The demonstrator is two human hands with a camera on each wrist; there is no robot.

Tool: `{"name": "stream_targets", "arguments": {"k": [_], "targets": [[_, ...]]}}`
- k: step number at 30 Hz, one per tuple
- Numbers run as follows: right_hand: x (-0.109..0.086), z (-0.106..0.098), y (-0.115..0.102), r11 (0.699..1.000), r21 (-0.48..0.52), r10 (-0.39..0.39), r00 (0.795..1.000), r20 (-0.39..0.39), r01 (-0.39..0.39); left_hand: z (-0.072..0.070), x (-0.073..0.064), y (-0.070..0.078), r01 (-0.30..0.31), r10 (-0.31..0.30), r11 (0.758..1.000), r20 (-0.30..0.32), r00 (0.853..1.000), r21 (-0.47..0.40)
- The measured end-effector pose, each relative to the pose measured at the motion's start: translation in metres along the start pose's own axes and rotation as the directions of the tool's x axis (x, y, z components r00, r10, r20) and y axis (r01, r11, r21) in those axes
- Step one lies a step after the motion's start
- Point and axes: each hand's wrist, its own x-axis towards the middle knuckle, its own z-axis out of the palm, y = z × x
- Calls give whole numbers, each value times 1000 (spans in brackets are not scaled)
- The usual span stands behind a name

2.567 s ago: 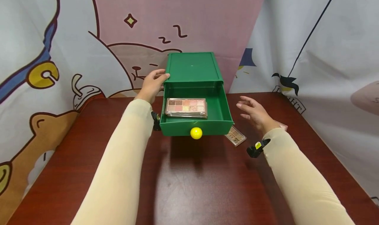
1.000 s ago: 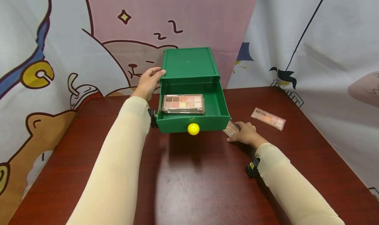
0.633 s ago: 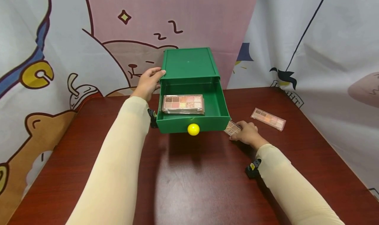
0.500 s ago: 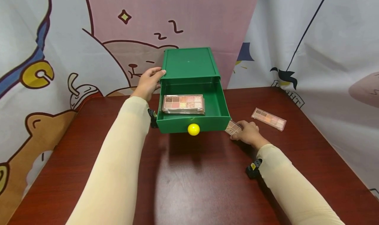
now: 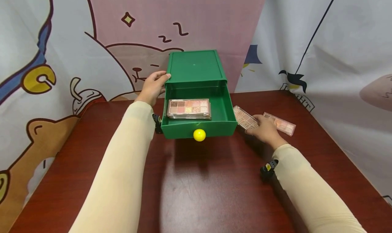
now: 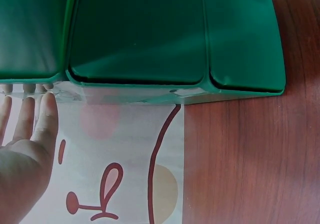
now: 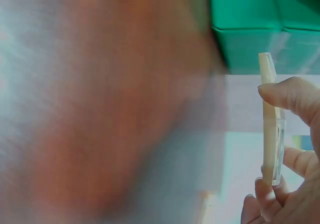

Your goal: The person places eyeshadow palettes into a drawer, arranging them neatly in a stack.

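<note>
A green drawer box [image 5: 196,66] has its drawer [image 5: 220,105] pulled out; a yellow ball knob [image 5: 199,135] sits on the front. Stacked eyeshadow palettes [image 5: 188,107] lie in the drawer's left part. My left hand [image 5: 152,86] rests on the box's left side, its straight fingers [image 6: 46,119] touching the wall in the left wrist view. To the right of the drawer, my right hand [image 5: 265,129] pinches another eyeshadow palette [image 5: 243,117] between thumb and fingers. The right wrist view shows that palette [image 7: 270,129] edge-on, off the table.
One more palette [image 5: 286,125] lies on the dark red wooden table [image 5: 190,188], just beyond my right hand, which partly covers it. A printed cartoon curtain [image 5: 226,28] hangs behind the box and along the sides.
My right hand came down to the palette beside the drawer, gripped it, and has now lifted it up and slightly right. My left hand has stayed on the box.
</note>
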Motion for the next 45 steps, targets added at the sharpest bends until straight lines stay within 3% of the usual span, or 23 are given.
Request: {"name": "stream_targets", "arguments": {"k": [13,21,28,32,36,40,45], "targets": [[15,-77,-43,996,78,51,989,-137,-40,0,-1,-2,-7,7,1000,-8,1000,19],[23,-106,-79,999,41,-10,979,-205,19,1,-1,-4,-14,14,1000,-10,1000,3],[27,-119,-121,995,-27,-98,983,-156,95,1,0,-4,-15,15,1000,-18,1000,8],[28,-123,-150,980,-84,-189,974,-125,179,1,0,-4,-19,19,1000,-18,1000,5],[29,-122,-177,971,-103,-223,972,-78,214,0,0,-4,-17,17,1000,-23,1000,7],[30,-119,-198,963,-131,-238,971,-6,235,2,0,-4,-27,27,1000,-28,999,8],[30,-114,-216,938,-188,-273,954,122,292,3,0,-3,-33,33,999,-33,999,8]]}}
